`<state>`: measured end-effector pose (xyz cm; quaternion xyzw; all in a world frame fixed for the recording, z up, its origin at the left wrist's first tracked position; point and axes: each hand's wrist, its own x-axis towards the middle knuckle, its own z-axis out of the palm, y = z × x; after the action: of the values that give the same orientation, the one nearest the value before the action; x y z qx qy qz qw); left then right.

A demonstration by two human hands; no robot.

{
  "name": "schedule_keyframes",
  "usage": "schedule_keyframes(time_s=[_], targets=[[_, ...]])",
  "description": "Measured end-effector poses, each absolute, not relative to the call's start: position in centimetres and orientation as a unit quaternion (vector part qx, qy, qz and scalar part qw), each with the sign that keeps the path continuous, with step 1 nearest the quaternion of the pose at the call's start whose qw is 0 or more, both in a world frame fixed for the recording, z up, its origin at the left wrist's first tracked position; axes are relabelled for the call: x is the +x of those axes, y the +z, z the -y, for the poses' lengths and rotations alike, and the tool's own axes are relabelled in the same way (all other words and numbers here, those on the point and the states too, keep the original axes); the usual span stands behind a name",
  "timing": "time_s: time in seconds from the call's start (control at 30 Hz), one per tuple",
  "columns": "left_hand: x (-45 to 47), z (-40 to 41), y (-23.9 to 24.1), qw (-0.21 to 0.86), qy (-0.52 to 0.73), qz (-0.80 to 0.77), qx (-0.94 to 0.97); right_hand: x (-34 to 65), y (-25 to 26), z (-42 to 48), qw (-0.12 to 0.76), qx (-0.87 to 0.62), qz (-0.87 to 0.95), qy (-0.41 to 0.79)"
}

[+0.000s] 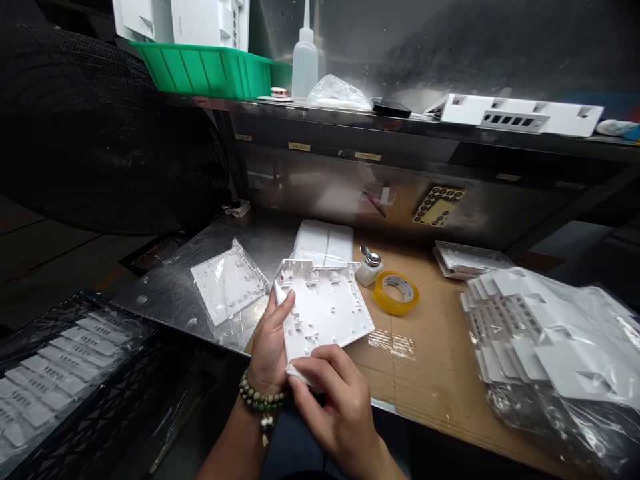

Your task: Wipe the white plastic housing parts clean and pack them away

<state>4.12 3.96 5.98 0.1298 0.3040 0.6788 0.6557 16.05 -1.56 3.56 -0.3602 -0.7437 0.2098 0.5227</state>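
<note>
A white plastic housing panel (325, 310), its ribbed and clipped inner side facing up, is tilted in front of me above the bench edge. My left hand (270, 340) grips its left edge, thumb over the rim. At the near corner, my right hand (335, 393) pinches a small white wad (299, 373) that looks like folded cloth, pressed against the panel's edge. Its other fingers curl under and are partly hidden. Left of the held panel lies a similar panel (230, 283) in a clear bag. Behind it are white wrapped sheets (324, 241).
A dispenser bottle (370, 268) and a yellow tape roll (396, 293) stand on the cardboard (425, 360). Bagged white panels (545, 333) pile up at right. A black crate (75, 400) holds more at lower left. The shelf above carries a green bin (205, 70) and squeeze bottle (305, 67).
</note>
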Motion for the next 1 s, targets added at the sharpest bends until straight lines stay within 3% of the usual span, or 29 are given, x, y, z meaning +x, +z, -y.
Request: schedule_keyframes(time_s=[0.17,0.33,0.47,1.0], targets=[[1.7,-4.3,4.9,0.717,0.643,-0.251,0.094,19.7,2.3,0.4,0.514,-0.431,0.716,0.193],[-2.0,-4.4,3.1,0.806,0.561,-0.037,0.183,25.6,1.0,-1.1,0.573,-0.567,0.583,0.106],[-3.1,-4.1,2.5,0.844,0.483,0.081,0.22,26.4,0.0,-1.1,0.557,-0.572,0.592,0.108],[-2.5,-3.1,2.1,0.818,0.515,-0.023,0.255,25.7,-2.2,-0.6,0.517,-0.511,0.685,0.044]])
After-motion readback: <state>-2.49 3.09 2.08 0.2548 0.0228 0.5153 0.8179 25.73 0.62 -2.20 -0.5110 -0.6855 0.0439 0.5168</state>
